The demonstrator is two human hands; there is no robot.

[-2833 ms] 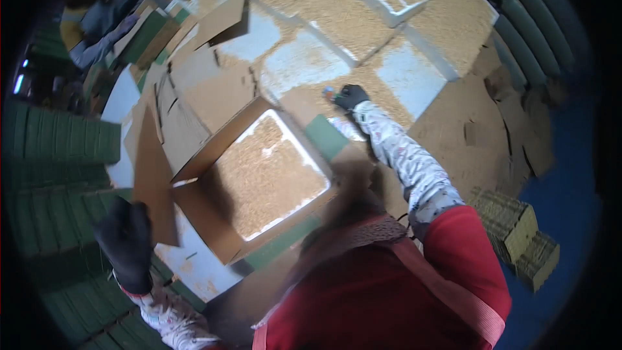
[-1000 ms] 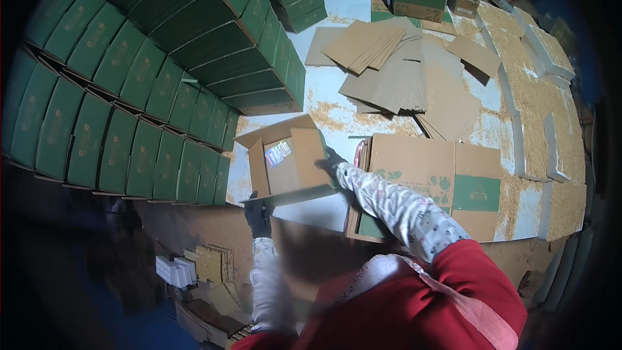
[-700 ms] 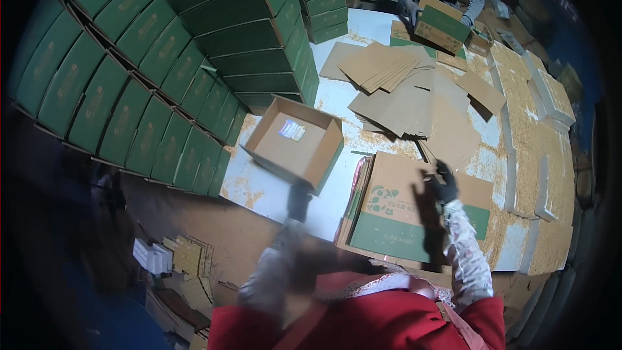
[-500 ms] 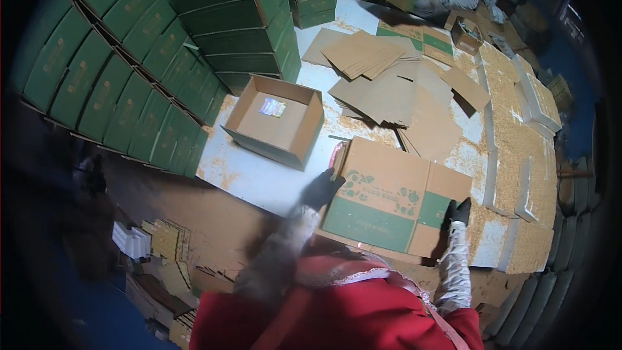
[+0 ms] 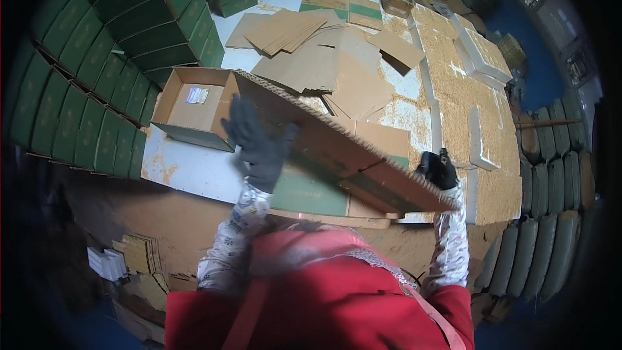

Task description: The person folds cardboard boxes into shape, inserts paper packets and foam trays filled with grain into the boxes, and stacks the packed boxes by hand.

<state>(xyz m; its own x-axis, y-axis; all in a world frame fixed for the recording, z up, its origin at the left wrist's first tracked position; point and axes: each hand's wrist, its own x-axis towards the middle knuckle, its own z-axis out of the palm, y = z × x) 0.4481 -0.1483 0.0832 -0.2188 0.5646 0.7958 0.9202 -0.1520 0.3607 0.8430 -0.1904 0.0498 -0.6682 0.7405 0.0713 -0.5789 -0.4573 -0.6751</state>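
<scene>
A flat folded carton (image 5: 330, 155), brown with green printing, stands tilted on edge in front of me, its corrugated edge running from upper left to lower right. My right hand (image 5: 438, 170), in a dark glove, is closed at the carton's right end. At its left part my left hand (image 5: 256, 149), gloved too, is raised with fingers spread; it is slightly blurred and grips nothing. Beneath lies a stack of flat cartons (image 5: 311, 193) with a green band. Left of my left hand stands an open cardboard box (image 5: 197, 137) with a small colourful packet (image 5: 197, 95) on its bottom.
Stacked green boxes (image 5: 97, 58) tower on the left. Loose cardboard sheets (image 5: 304, 65) spread over the white table (image 5: 194, 172). White trays of yellowish grains (image 5: 457, 58) line the right side. A small box (image 5: 396, 1) stands at the far end, and grey-green sacks (image 5: 551, 246) lie at right.
A flat carton has been lifted off the stack and tilted up. My left hand has come off the stack's left edge and opened. My view has shifted right, and the co-worker's hands and box have left view.
</scene>
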